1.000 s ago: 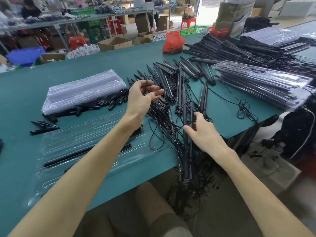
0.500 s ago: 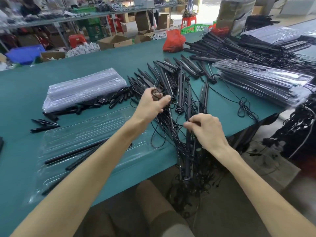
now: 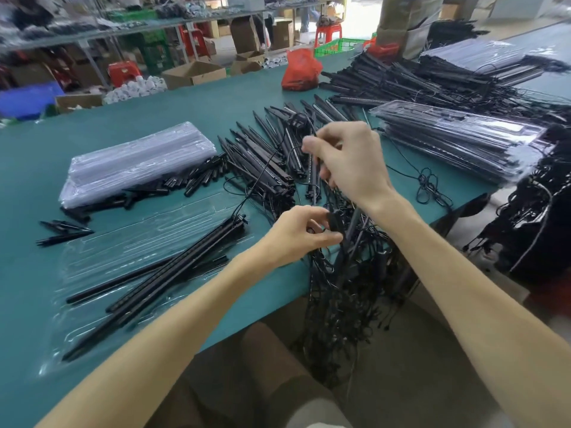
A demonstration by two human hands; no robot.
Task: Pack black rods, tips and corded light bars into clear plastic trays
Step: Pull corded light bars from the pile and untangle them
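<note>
Your left hand (image 3: pixel 301 234) is pinching the coiled cord (image 3: pixel 336 225), your right hand (image 3: pixel 349 163) its raised length, probably for untangling

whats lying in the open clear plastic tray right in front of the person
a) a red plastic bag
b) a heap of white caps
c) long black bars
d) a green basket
c: long black bars lie slantwise across the open clear plastic tray at the near edge of the green table, while the red plastic bag sits at its far edge.
</note>
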